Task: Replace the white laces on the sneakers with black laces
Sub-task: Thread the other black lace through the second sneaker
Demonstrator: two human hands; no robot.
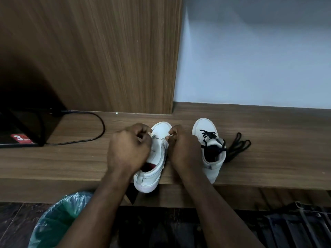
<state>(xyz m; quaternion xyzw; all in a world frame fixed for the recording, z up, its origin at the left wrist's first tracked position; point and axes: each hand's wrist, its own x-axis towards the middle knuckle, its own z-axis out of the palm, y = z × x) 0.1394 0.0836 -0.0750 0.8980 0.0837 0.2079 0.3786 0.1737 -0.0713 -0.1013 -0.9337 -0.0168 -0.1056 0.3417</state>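
hands: left hand (129,147) + right hand (184,149) pinch white lace (158,138) | sneakers (152,174): 2

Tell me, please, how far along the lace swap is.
About halfway. The right-hand sneaker already wears a black lace, untied. The left hand and right hand pinch the white lace across the left-hand sneaker; removing it and threading black remain.

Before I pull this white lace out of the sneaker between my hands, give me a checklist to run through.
1. Left hand grip on the thin white lace: ok, pinched.
2. Right hand grip on it: ok, pinched.
3. White leather sneaker between the hands seated on the wooden shelf: not ok, heel overhangs the edge.
4. Loose black lace within reach: ok, beside the second white sneaker.
5. Eyelets still threaded white: cannot tell, hands cover them.
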